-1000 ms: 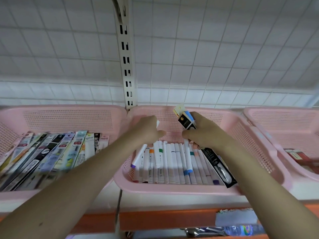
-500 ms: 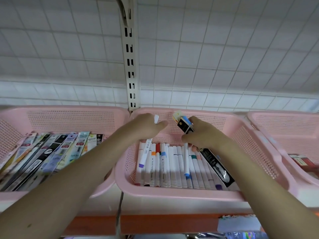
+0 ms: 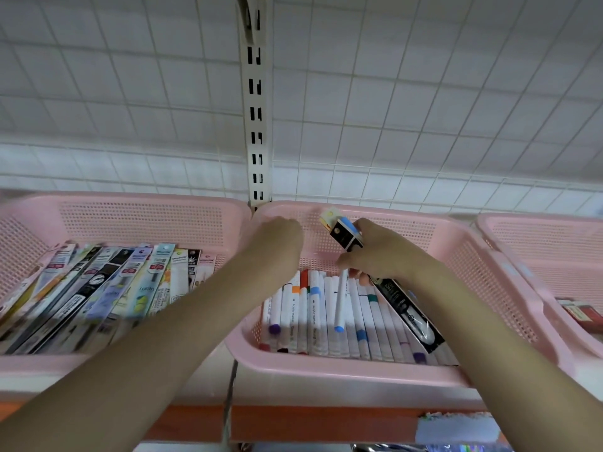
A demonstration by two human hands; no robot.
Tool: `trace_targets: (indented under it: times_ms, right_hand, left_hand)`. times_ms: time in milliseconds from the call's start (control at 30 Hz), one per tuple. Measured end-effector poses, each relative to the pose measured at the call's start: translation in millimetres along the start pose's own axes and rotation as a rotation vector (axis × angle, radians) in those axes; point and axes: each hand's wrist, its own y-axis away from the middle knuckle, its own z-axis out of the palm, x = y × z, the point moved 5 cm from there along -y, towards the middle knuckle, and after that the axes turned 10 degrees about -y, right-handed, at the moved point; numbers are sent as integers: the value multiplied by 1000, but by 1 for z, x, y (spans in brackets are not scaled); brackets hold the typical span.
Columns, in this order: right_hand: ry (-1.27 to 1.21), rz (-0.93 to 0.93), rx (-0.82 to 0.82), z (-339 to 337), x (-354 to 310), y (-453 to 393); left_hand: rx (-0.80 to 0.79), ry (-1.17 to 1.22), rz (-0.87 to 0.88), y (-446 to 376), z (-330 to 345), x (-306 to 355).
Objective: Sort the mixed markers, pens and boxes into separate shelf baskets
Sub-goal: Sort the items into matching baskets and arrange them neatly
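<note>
The middle pink basket (image 3: 342,373) holds a row of white markers (image 3: 326,321) with coloured caps. My left hand (image 3: 277,243) hovers over its far left corner, fingers curled under, with nothing visible in it. A purple-capped marker (image 3: 275,316) lies at the left end of the row, below that hand. My right hand (image 3: 385,252) grips long black pen packs (image 3: 409,313) that stick out above and below the fist. Its fingertips also pinch the top of a white blue-capped marker (image 3: 340,301) lying on the row.
The left pink basket (image 3: 130,203) is filled with packaged pens (image 3: 107,288) laid side by side. The right pink basket (image 3: 554,243) holds red boxes (image 3: 577,313). A slotted metal upright (image 3: 256,125) rises behind the baskets. An orange shelf edge (image 3: 310,422) runs below.
The purple-capped marker that my left hand held now lies in the row, and its tip no longer shows above the hand. My right hand's fingertips have come down onto the blue-capped marker.
</note>
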Motion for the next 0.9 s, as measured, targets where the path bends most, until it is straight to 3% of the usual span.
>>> trace_targets:
  times_ms: [167,233,400,600,800,900]
  right_hand:
    - [-2,-48,-43,28,-18,-5]
    - [44,-37,-87,43,-22,-6]
    - [150,-33,-131,60,-27,5]
    - [355,-133,244,42,-43,25]
    - [435,-129,357,43,-48,40]
    - [470,-125,381,44,-50,43]
  left_hand:
    - [336,301,-70,24,-32,-37]
    - [399,361,-124,33,-32,-52]
    - [361,463,-155,47,-21,-68]
    - [309,525,34,31,-27,-51]
    - [214,706,110,17,-38,-38]
    - [65,668,146,14,-33,-31]
